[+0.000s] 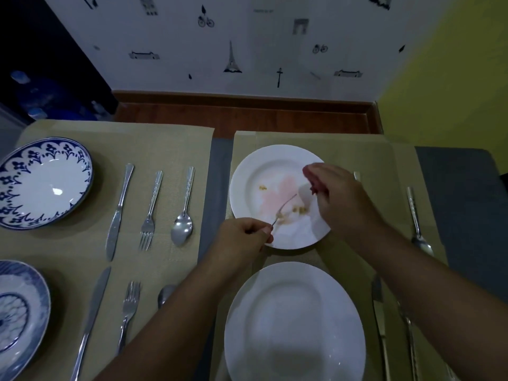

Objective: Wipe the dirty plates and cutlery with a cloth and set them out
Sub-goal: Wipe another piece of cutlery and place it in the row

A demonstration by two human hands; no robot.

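Mats (pixel 165 149): lying side by side, covering the table from 9 to 3 o'clock.
Clean plate (pixel 294 325): sitting at 6 o'clock on the right mat, showing no marks.
Dirty plate (pixel 255 171): sitting just past centre toward 12 o'clock, carrying a pink smear and yellowish crumbs.
Bowl (pixel 46 182): resting at 9 o'clock, blue-patterned, on the left mat.
Right hand (pixel 341 199): hovering over the dirty plate's 3 o'clock side, fingers curling round the cloth.
Left hand (pixel 242 237): pinching the fork handle at the dirty plate's 7 o'clock rim.
Knife (pixel 118 215), second fork (pixel 149 213), spoon (pixel 182 215): lying parallel between bowl and dirty plate.
Fork (pixel 284 207): slanting up over the smear, pointing toward 2 o'clock.
Cloth (pixel 303 191): peeking out whitish under the right fingers, mostly hidden.
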